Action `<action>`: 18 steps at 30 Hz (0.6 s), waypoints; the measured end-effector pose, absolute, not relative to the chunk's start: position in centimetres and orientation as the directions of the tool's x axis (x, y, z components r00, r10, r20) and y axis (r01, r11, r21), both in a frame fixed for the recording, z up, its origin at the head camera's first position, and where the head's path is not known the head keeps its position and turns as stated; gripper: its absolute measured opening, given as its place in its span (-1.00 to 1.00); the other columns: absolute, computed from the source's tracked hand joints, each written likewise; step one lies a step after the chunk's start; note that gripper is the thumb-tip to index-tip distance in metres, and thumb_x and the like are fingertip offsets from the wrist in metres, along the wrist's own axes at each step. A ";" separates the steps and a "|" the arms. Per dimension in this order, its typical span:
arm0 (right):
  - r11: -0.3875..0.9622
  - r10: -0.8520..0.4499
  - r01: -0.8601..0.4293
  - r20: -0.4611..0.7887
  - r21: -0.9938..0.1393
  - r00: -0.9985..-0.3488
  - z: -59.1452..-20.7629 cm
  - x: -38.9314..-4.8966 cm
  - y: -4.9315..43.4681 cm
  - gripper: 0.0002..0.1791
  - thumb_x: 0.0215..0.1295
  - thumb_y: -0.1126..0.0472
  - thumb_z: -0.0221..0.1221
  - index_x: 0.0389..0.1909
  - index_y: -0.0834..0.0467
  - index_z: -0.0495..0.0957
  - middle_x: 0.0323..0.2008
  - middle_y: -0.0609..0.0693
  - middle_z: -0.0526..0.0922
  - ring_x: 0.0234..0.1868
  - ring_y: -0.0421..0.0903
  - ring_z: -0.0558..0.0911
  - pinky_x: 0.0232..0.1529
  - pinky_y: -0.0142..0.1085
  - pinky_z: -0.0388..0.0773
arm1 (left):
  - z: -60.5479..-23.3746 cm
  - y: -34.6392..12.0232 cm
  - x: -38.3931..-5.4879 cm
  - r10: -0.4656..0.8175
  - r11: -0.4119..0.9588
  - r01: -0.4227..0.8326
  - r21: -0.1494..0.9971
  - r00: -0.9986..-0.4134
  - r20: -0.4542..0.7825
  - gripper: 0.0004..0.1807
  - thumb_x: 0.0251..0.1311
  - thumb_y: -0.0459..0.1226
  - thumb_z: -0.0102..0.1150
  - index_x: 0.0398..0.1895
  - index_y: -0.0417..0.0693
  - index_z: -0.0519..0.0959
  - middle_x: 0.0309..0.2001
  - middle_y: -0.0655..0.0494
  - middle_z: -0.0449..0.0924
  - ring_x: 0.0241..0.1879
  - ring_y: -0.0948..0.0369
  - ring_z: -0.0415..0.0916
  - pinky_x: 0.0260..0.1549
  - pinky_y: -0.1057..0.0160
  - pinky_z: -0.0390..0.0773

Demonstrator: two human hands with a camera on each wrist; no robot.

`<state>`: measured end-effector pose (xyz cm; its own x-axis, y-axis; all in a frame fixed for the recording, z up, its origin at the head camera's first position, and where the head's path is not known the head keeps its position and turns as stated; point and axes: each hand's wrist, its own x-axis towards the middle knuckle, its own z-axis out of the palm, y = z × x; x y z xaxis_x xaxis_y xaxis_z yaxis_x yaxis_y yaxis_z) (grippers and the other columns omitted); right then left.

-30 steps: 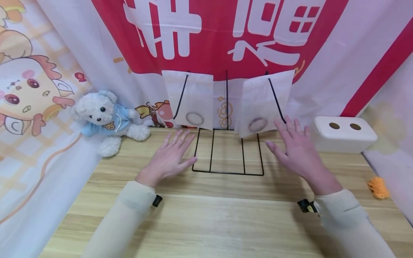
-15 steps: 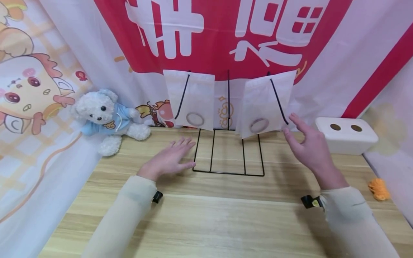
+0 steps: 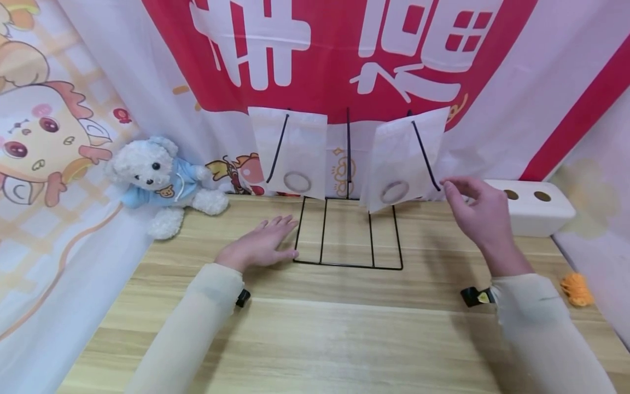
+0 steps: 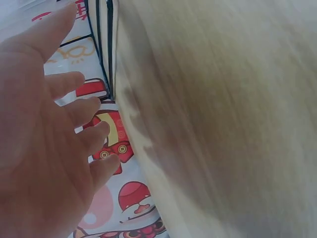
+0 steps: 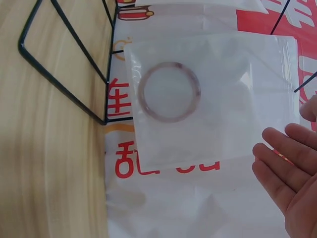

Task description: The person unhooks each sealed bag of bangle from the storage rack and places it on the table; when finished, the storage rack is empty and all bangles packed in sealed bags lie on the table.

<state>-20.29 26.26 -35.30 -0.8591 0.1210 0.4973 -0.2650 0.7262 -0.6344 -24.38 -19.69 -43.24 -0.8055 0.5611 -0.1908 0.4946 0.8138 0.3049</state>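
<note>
A black wire display rack (image 3: 347,266) stands on the table, with two angled hooks. From its left hook hangs a translucent white bag (image 3: 300,148) with a pale ring, like a bracelet (image 3: 297,181), showing inside. Another such bag (image 5: 223,104) hangs from the right hook, its pinkish-brown bracelet (image 5: 170,91) near the bottom. My right hand (image 3: 484,219) is beside the right hook's tip, thumb and index finger close together there, the other fingers loosely bent in the right wrist view. My left hand (image 3: 258,243) is spread palm down, its thumb beside the rack's base.
A white plush bear (image 3: 152,164) in a blue hoodie sits at the back left. At the right stand a white box (image 3: 536,213) with two round holes and an orange yarn bundle (image 3: 577,289). A printed cloth (image 3: 330,93) hangs behind the wooden table (image 3: 334,345).
My right hand has moved right from the bag's edge, and its thumb and index finger have drawn together near the hook's tip. The left hand has drawn slightly back and lowered, staying beside the rack.
</note>
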 end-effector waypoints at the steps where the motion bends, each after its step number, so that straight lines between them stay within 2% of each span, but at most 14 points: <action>1: 0.722 0.130 -0.262 0.498 -0.640 -0.857 -35.2 -20.4 26.2 -0.57 0.61 -0.07 0.19 0.15 0.17 0.77 0.07 0.17 0.85 -0.01 -0.42 0.73 -0.16 -0.81 0.41 | -43.3 -19.7 -24.4 0.560 0.815 0.492 0.306 -0.804 -0.198 -0.03 0.54 0.20 0.14 0.78 -0.04 0.03 0.78 -0.17 -0.14 0.76 -0.23 -0.15 0.72 -0.33 -0.15; 3: 0.714 0.143 -0.242 0.476 -0.657 -0.868 -34.9 -20.6 26.2 -0.52 0.61 -0.13 0.16 0.18 0.15 0.76 0.09 0.14 0.84 -0.07 -0.62 0.57 -0.12 -0.80 0.41 | -43.3 -19.6 -24.5 0.559 0.817 0.486 0.312 -0.800 -0.217 -0.04 0.54 0.20 0.13 0.78 -0.02 0.02 0.78 -0.17 -0.16 0.76 -0.23 -0.17 0.72 -0.33 -0.16; 4: 0.709 0.148 -0.230 0.459 -0.667 -0.876 -34.8 -20.7 26.2 -0.50 0.62 -0.16 0.15 0.20 0.13 0.75 0.11 0.13 0.83 -0.07 -0.66 0.52 -0.10 -0.80 0.41 | -43.4 -19.6 -24.6 0.557 0.818 0.481 0.316 -0.799 -0.227 -0.04 0.55 0.20 0.12 0.79 -0.01 0.01 0.78 -0.18 -0.16 0.76 -0.23 -0.17 0.72 -0.32 -0.17; 7: 0.692 0.159 -0.196 0.412 -0.695 -0.898 -34.5 -21.1 26.3 -0.46 0.62 -0.22 0.11 0.26 0.08 0.72 0.18 0.09 0.80 -0.03 -0.56 0.52 -0.05 -0.76 0.43 | -43.5 -19.6 -24.7 0.550 0.822 0.463 0.332 -0.795 -0.254 -0.04 0.55 0.20 0.13 0.79 0.02 0.01 0.79 -0.17 -0.17 0.76 -0.22 -0.20 0.73 -0.31 -0.19; 11: 0.645 0.176 -0.183 0.378 -0.742 -0.909 -34.2 -21.8 26.6 -0.48 0.62 -0.20 0.12 0.27 0.07 0.71 0.20 0.08 0.77 0.01 -0.41 0.58 -0.02 -0.66 0.49 | -43.6 -19.6 -24.8 0.547 0.825 0.450 0.343 -0.790 -0.279 -0.04 0.55 0.21 0.12 0.79 0.03 -0.01 0.79 -0.16 -0.18 0.76 -0.23 -0.21 0.72 -0.33 -0.19; 18: 0.586 0.190 -0.164 0.331 -0.794 -0.925 -33.3 -23.1 26.7 -0.49 0.61 -0.20 0.13 0.31 0.01 0.69 0.23 0.03 0.74 0.08 -0.31 0.64 0.01 -0.64 0.57 | -44.3 -19.7 -25.0 0.550 0.825 0.452 0.337 -0.781 -0.298 -0.03 0.55 0.24 0.09 0.79 0.04 -0.01 0.79 -0.16 -0.19 0.76 -0.24 -0.21 0.71 -0.35 -0.17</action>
